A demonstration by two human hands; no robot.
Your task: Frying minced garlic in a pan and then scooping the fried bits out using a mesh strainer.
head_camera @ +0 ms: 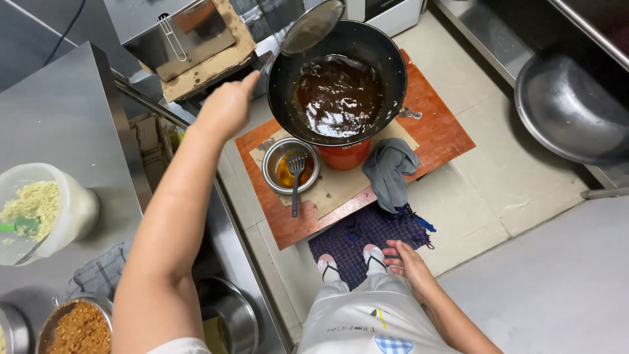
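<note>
Left hand (226, 105) is closed around the handle end of a long ladle (313, 26), arm extended forward and up from the lower left. From the grip, the ladle's long axis runs up and to the right; its round bowl sits tilted above the far rim of the black wok (337, 82), which lies just right of the hand and holds dark brown liquid. Right hand (407, 262) rests on the person's knee, fingers spread and holding nothing. The wok stands on an orange burner (345, 156) on a red board (439, 131). Nearer, a steel bowl (289, 165) holds a slotted spatula (296, 177), handle pointing toward the person. A grey cloth (391, 172) lies beside it.
</note>
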